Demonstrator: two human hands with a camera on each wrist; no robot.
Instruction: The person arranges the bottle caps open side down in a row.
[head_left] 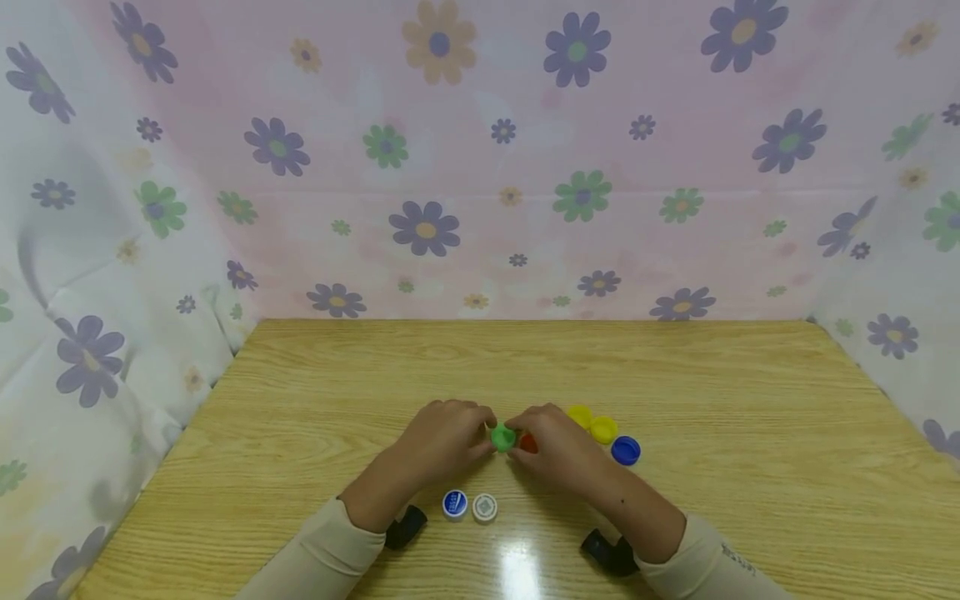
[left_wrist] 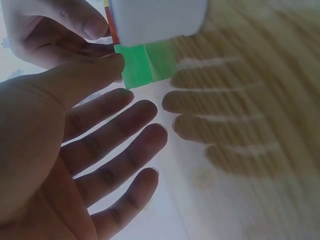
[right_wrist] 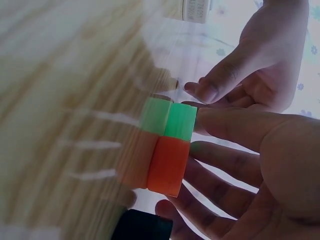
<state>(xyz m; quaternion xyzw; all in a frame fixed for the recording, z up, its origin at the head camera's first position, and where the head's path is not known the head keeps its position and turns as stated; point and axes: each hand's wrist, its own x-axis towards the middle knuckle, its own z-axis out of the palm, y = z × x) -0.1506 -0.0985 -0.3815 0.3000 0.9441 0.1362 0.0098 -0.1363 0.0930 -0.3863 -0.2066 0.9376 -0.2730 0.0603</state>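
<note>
Floral cloth (head_left: 465, 171) backs and flanks the wooden worktop (head_left: 510, 358); the caps lie well apart from its far edge and both side edges, with room outside each of my forearms. My left hand (head_left: 448, 435) and right hand (head_left: 558, 446) meet near the middle; each grip pinches the green cap (head_left: 503, 437) between thumb and forefinger, one pair per side, other fingers loosely fanned. Pressure: cannot tell. Green cap rests on the worktop, red cap (right_wrist: 167, 165) just beside it to the right, partly under my right hand in the head view. Right wrist view shows both caps' side walls with reflections, plus small print on a white side wall (right_wrist: 195, 10). Left wrist view: a blank white body (left_wrist: 157, 20) in the foreground covers part of the red; which white cap, cannot tell. Interiors, head view only: two yellow caps (head_left: 603, 430) and the blue cap (head_left: 626, 451) lie hollow side up, in a slanting row. Nearer me, the blue-labelled white cap (head_left: 454, 504) and grey-marked white cap (head_left: 484, 507) sit side by side, printed faces up.
</note>
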